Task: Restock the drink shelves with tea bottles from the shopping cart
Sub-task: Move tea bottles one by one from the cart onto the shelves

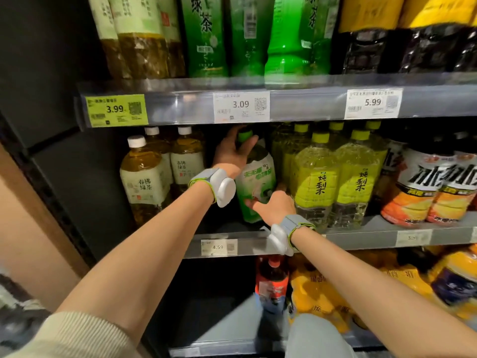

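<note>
A large green tea bottle (258, 177) with a green cap stands on the middle shelf (361, 235), in a gap between white-capped tea bottles (144, 177) and yellow-green pear drink bottles (315, 177). My left hand (233, 153) grips its neck and shoulder just under the cap. My right hand (275, 205) holds the lower body of the same bottle, fingers wrapped around its right side. The shopping cart is out of view.
The upper shelf (296, 103) carries green tea and dark bottles close above the cap. Orange-labelled bottles (423, 192) stand at the right of the middle shelf. A cola bottle (271, 280) and yellow drinks (317, 293) fill the lower shelf. A dark side panel (51, 151) closes the left.
</note>
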